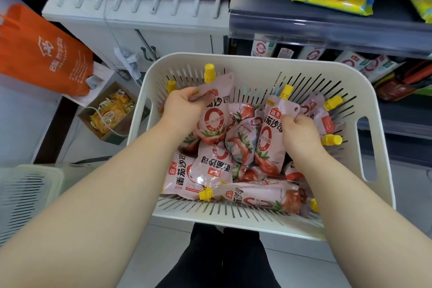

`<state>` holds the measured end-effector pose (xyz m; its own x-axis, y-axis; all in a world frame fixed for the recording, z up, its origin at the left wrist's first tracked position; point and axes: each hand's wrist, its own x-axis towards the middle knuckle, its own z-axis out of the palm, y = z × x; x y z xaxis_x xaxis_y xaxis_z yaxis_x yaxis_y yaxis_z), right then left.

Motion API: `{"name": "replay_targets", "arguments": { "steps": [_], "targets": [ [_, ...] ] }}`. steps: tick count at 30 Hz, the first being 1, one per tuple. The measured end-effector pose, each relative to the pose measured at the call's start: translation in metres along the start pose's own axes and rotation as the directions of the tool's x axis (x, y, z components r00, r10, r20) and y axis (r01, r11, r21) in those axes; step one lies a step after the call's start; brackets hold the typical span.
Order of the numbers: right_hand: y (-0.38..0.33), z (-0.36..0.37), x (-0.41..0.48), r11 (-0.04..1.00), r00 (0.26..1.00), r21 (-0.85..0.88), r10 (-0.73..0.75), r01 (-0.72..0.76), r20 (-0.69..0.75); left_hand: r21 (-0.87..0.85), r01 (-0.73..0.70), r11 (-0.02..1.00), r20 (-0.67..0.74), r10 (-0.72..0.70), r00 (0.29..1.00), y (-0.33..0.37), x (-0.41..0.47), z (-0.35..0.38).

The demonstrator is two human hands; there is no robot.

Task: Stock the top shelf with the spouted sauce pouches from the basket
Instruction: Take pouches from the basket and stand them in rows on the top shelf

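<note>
Down in the white slotted basket (pixel 264 63), each hand grips one yellow-capped sauce pouch, upright above the loose pile. Left hand (pixel 181 105) clamps the left pouch (pixel 214 112); right hand (pixel 298 134) pinches the right pouch (pixel 271 133). Similar pouches line the shelf (pixel 327 30) beyond.

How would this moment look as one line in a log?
stage: picking | left hand: grips sauce pouch | right hand: grips second sauce pouch | white basket: many pouches left | shelf: not reached

Both bare arms reach forward. The left hand (pixel 181 106) and the right hand (pixel 298 132) are each closed in a grip.
</note>
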<state>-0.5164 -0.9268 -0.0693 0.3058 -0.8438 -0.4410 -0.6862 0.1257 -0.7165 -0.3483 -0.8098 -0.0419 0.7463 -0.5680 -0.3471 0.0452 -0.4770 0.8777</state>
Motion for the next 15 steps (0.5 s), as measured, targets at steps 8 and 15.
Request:
{"name": "replay_targets", "arguments": {
  "steps": [8, 15],
  "targets": [
    [-0.002, -0.001, 0.002, 0.982, 0.997, 0.172, 0.081, -0.076, -0.020, -0.247, 0.073, 0.966, -0.052, -0.088, 0.995, -0.005, -0.001, 0.006],
    [-0.013, -0.012, -0.007, 0.834, 0.993, 0.549, 0.020, 0.049, -0.118, -0.501, 0.030, 0.865, 0.052, -0.005, 0.999, 0.021, 0.002, 0.001]
  ]
}}
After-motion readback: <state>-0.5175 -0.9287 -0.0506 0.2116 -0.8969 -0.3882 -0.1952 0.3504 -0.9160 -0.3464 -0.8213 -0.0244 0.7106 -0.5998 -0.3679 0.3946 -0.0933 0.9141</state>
